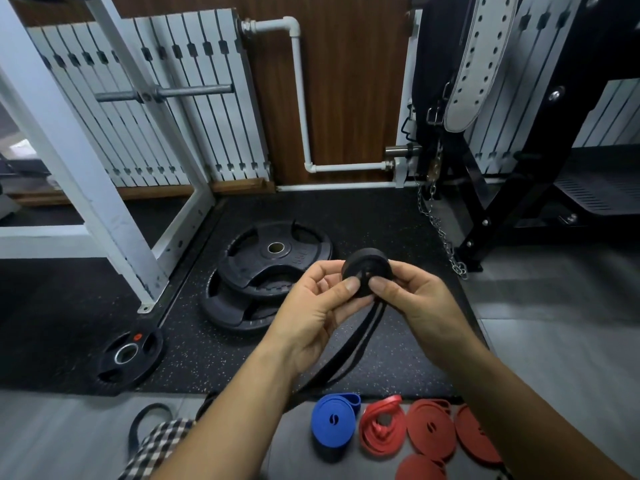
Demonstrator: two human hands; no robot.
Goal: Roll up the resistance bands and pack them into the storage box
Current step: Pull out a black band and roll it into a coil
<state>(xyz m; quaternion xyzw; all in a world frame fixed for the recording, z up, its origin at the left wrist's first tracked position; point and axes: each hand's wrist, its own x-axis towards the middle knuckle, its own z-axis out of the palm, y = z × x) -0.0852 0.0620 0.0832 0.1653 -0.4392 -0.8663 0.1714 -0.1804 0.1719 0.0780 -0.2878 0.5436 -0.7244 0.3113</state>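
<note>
A black resistance band [367, 266] is partly wound into a thick roll held up at chest height. My left hand [311, 306] pinches the roll from the left with thumb on its face. My right hand [412, 299] grips it from the right, thumb pressed beside the left thumb. The band's loose tail [349, 344] hangs down toward the floor and runs under my left forearm. On the grey floor below lie a rolled blue band [334, 424] and several rolled red bands [431, 429]. No storage box is in view.
Two stacked black weight plates [273, 271] lie on the speckled mat [398, 358] just beyond my hands, a smaller plate [126, 355] to the left. A white rack leg [114, 216] stands left, a black rack with a chain [440, 230] right. A checked cloth [156, 448] lies bottom left.
</note>
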